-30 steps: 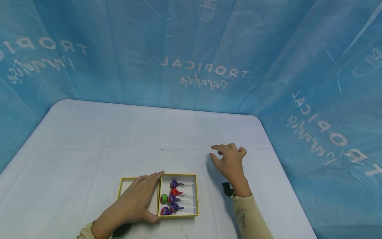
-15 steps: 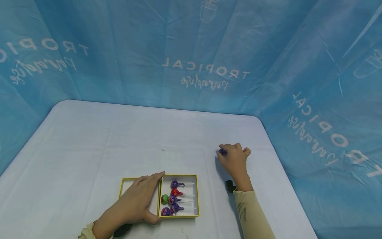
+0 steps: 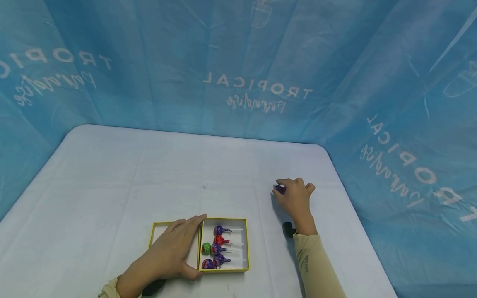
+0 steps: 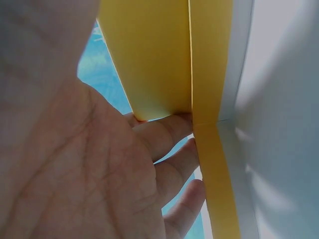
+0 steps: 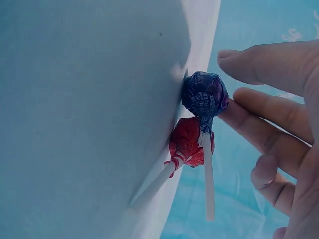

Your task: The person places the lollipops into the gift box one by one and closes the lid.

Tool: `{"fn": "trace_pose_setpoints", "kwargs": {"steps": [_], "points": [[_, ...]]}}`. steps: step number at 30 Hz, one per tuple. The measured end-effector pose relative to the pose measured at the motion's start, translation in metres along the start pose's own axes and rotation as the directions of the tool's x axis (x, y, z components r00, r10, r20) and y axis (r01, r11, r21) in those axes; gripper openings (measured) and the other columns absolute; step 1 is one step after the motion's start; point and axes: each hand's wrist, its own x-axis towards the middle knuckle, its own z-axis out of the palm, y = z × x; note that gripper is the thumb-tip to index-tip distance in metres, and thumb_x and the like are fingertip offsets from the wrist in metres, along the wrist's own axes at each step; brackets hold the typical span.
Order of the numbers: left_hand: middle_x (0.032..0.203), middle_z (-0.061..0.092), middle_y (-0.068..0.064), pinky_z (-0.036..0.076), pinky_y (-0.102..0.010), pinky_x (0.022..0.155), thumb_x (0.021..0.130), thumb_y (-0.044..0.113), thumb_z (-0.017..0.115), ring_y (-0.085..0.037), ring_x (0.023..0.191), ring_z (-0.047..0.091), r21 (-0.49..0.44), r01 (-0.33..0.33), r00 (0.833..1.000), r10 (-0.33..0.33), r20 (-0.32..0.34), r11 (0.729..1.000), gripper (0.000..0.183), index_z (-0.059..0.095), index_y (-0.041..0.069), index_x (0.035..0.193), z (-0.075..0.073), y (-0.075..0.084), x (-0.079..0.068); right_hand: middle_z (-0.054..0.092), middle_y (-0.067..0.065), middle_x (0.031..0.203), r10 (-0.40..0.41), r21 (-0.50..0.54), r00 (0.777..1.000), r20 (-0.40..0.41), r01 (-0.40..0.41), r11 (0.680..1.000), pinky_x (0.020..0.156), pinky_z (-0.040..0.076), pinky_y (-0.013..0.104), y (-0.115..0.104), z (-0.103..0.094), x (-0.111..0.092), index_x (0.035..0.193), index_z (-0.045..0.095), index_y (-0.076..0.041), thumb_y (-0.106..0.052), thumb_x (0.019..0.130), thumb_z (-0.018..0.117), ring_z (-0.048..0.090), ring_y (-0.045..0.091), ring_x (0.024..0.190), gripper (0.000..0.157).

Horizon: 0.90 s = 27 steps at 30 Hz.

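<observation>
My left hand [image 3: 165, 250] spans the middle of an opened yellow-edged box [image 3: 247, 248], thumb at its near edge and index finger at its far edge. In the left wrist view, fingers touch the box's yellow walls [image 4: 212, 164]. Several wrapped lollipops [image 3: 220, 259] lie in the right half; the left half is partly covered by the hand. Toward the right of the table, my right hand [image 3: 296, 198] reaches round a purple lollipop [image 5: 204, 94]. One fingertip seems to touch it, while the thumb stands apart. A red lollipop [image 5: 192, 142] lies beside it.
The table [image 3: 149, 165] has a white cover. Blue curtains [image 3: 167, 62] with mirrored lettering hang behind it and along its sides. A dark wrist-worn device [image 3: 288, 229] shows at the right wrist.
My right hand has shifted slightly to the right, and its fingers now surround the purple lollipop, which shows more clearly between them. My left hand stays on the box.
</observation>
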Motion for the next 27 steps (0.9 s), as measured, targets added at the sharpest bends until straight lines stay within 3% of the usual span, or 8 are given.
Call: {"fn": "trace_pose_setpoints", "kwargs": {"steps": [7, 27], "points": [[0.152, 0.048, -0.010, 0.036, -0.049, 0.115, 0.059, 0.066, 0.083, -0.026, 0.140, 0.046, 0.006, -0.010, 1.000, 0.010, -0.012, 1.000, 0.129, 0.025, 0.007, 0.158, -0.0008, 0.0000, -0.0002, 0.077, 0.010, 0.101, 0.047, 0.003, 0.998, 0.051, -0.047, 0.999, 0.079, 0.023, 0.054, 0.0032, 0.0020, 0.0019, 0.107, 0.080, -0.011, -0.025, 0.080, 0.084, 0.053, 0.028, 0.083, 0.032], [0.152, 0.047, -0.010, 0.035, -0.048, 0.116, 0.059, 0.063, 0.085, -0.026, 0.141, 0.045, 0.007, -0.008, 1.000, 0.008, -0.003, 1.000, 0.129, 0.025, 0.006, 0.157, -0.0022, 0.0001, 0.0003, 0.076, 0.014, 0.104, 0.073, 0.003, 0.995, 0.064, -0.074, 0.997, 0.081, 0.025, 0.056, 0.0040, 0.0005, 0.0036, 0.107, 0.080, -0.009, -0.026, 0.079, 0.086, 0.058, 0.033, 0.090, 0.033]]}}
